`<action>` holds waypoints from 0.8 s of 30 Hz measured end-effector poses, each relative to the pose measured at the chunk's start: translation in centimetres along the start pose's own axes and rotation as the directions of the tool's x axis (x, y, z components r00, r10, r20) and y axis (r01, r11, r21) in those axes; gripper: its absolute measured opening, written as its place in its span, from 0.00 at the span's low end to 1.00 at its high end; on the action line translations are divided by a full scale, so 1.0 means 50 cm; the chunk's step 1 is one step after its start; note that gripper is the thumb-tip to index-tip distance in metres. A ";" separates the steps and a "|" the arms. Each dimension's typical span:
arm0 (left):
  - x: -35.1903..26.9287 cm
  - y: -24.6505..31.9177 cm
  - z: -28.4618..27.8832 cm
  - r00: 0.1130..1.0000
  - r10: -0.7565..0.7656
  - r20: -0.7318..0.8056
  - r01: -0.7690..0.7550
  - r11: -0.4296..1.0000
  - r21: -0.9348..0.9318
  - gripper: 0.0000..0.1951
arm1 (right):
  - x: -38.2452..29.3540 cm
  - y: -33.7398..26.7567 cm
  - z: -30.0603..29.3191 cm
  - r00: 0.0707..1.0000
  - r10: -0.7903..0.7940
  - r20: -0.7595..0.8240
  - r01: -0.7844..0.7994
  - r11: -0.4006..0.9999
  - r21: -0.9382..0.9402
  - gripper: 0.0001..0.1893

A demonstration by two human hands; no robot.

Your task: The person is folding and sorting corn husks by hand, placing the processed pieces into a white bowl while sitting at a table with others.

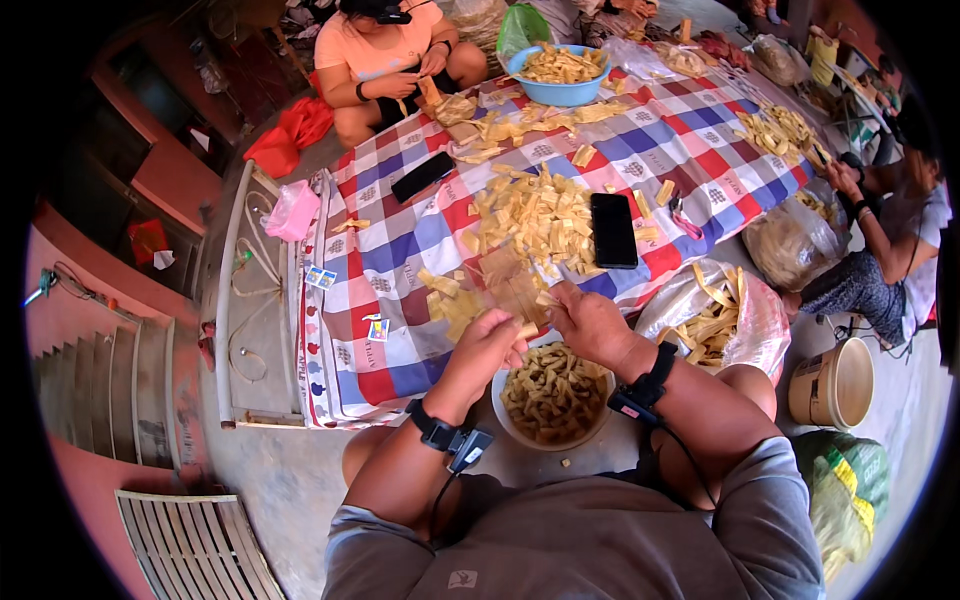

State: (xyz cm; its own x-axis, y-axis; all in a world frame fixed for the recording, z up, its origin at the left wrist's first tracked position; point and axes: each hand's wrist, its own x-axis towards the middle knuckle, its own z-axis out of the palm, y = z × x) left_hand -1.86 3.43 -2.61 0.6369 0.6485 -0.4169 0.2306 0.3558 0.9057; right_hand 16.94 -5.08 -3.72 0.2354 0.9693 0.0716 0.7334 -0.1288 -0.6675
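My left hand [491, 346] holds a small rolled yellowish strip [528, 331] between thumb and fingers. My right hand [589, 319] pinches another pale strip piece [547, 300] at its fingertips, just to the right of the left hand. Under both hands is a white bowl [506, 420] full of folded, knotted-looking yellow-brown pieces [559, 397]. Beyond the hands, a pile of short cut yellow strips [536, 214] lies on the checked tablecloth [405, 300]. Flat brownish pieces [514, 289] lie between the pile and my hands. What exactly the strips are made of I cannot tell.
A black phone [614, 230] lies right of the pile, another phone [423, 177] left. A blue basin [564, 94] of strips stands at the far edge. A plastic sack of strips [712, 315] and a bucket [831, 384] stand at right. Two people [390, 52] work at the table.
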 end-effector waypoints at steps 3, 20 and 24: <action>-0.006 -0.005 0.009 0.978 0.014 0.209 -0.041 0.991 0.126 0.10 | 0.000 0.018 -0.009 0.999 -0.042 -0.017 0.045 0.947 0.317 0.09; -0.018 0.016 0.091 0.935 0.068 0.349 -0.030 0.993 -0.112 0.15 | -0.034 0.022 -0.099 0.995 0.066 -0.077 0.006 0.718 0.697 0.07; -0.034 0.048 0.089 0.945 0.217 0.243 -0.181 0.970 -0.165 0.17 | -0.040 0.035 -0.111 0.996 0.053 -0.066 0.005 0.737 0.676 0.05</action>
State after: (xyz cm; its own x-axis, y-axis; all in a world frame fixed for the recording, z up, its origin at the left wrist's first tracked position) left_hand 0.87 0.20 0.60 0.8310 0.5268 -0.1785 -0.0128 0.3389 0.9407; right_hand 21.29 -8.38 -0.95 0.3154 0.9452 0.0844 0.1100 0.0519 -0.9926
